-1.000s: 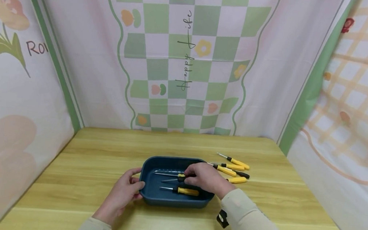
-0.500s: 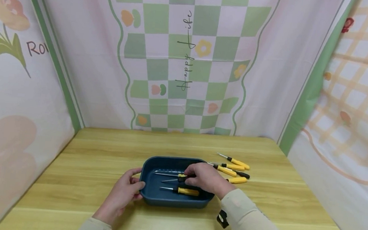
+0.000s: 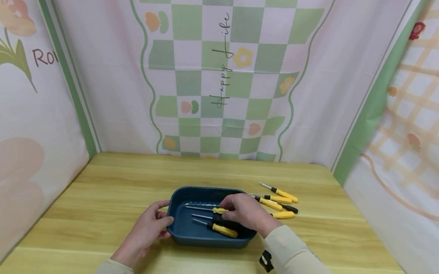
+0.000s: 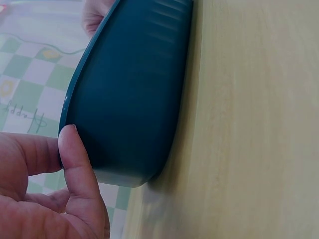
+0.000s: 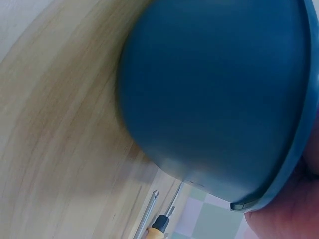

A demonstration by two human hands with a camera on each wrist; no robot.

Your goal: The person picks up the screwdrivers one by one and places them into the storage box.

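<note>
My left hand (image 3: 150,223) grips the left end of a dark blue rectangular tray (image 3: 210,242), thumb over the rim and fingers outside the wall. Inside the tray, a screwdriver with a black handle (image 3: 218,219) lies between a yellow-handled screwdriver (image 3: 224,230) at the front and another yellow screwdriver (image 3: 218,210) behind. My right hand (image 3: 246,210) reaches over the right end, fingertips low and close above the black and rear yellow handles, partly covering them. In the right wrist view the tray wall (image 5: 214,94) hides the fingertips.
Several more screwdrivers lie on the wooden table (image 3: 129,181) right of the tray, including a yellow one (image 3: 286,195) farthest back and a black-handled one (image 3: 289,208). A patterned curtain (image 3: 224,81) stands behind the table, with others at both sides.
The black-handled screwdriver has dropped from my right fingers to lie level in the tray. The front yellow screwdriver has turned, its handle end shifting nearer the front wall. My left hand stays put.
</note>
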